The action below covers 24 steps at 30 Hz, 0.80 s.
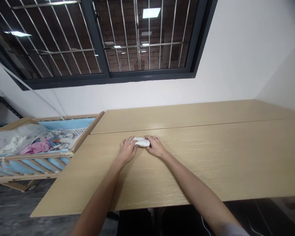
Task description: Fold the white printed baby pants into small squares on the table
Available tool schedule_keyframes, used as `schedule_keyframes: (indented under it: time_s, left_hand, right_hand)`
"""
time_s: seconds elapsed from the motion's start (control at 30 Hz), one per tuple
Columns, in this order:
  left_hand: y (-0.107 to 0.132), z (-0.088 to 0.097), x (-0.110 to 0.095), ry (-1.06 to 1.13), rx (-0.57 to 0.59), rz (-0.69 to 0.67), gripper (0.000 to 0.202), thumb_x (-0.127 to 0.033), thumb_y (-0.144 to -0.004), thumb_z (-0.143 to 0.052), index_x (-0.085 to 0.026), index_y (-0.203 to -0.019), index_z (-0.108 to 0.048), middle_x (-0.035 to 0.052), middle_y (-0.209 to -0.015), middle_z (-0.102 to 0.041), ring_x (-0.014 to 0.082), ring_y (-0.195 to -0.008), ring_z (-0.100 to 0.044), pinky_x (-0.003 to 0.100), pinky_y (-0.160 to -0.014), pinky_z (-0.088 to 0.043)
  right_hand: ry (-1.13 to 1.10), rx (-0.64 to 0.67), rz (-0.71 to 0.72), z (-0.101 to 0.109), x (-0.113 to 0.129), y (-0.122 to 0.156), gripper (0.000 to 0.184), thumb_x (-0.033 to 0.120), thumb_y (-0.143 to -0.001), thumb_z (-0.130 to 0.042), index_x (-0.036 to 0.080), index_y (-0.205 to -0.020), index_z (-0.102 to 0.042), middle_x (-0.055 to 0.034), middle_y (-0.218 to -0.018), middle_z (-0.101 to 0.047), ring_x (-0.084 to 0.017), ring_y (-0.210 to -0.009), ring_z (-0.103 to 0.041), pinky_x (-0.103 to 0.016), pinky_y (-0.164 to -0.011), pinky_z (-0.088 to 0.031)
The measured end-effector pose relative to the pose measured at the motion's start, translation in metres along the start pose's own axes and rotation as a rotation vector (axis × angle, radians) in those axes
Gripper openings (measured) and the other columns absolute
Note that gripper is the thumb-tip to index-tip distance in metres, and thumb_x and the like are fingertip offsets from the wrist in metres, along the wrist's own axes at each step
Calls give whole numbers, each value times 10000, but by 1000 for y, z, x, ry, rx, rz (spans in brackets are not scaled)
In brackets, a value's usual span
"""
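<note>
A small white folded bundle [142,142], which looks like cloth, lies on the wooden table [206,157] between my two hands. Around its left end my left hand [128,149] is closed, fingers bent over the edge. My right hand [155,146] grips the opposite end, with the thumb at the near side. Both arms reach forward over the tabletop. My palms and fingertips partly cover the bundle, so its full shape and exact kind cannot be made out.
Left of the table stands a wooden crib [88,131] with blue lining, holding a pink cloth [36,146] and other fabrics. A seam runs across the tabletop. Behind it are a white wall [226,65] and a dark-framed barred window [147,77].
</note>
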<state>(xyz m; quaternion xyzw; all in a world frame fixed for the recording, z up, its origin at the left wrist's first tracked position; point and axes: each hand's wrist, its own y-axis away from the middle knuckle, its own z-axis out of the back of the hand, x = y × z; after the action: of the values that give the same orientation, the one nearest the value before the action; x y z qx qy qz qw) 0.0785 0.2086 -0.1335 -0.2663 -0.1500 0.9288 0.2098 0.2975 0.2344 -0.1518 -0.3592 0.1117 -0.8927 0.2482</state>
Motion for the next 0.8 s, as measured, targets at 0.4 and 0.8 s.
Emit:
schedule_keyframes:
  time_s: [0.4, 0.8]
  left_hand:
    - [-1, -4, -11, 356, 88, 256, 509, -537, -920, -568, -161, -1237, -438, 70, -838, -734, 224, -693, -711, 304, -595, -527]
    - [-1, 5, -24, -87, 157, 346, 451, -471, -927, -556, -199, -1279, -483, 94, -926, -717, 298, -856, -706, 342, -714, -473]
  right_hand:
    - [-700, -271, -411, 10, -4, -13, 589, 464, -708, -759, 217, -1159, -470, -2, -814, -687, -211, -763, -684, -330, -698, -535]
    - [-303, -111, -335, 6, -11, -23, 327, 398, -857, -662, 153, -1061, -586, -76, -901, -738, -204, -806, -693, -311, -720, -514]
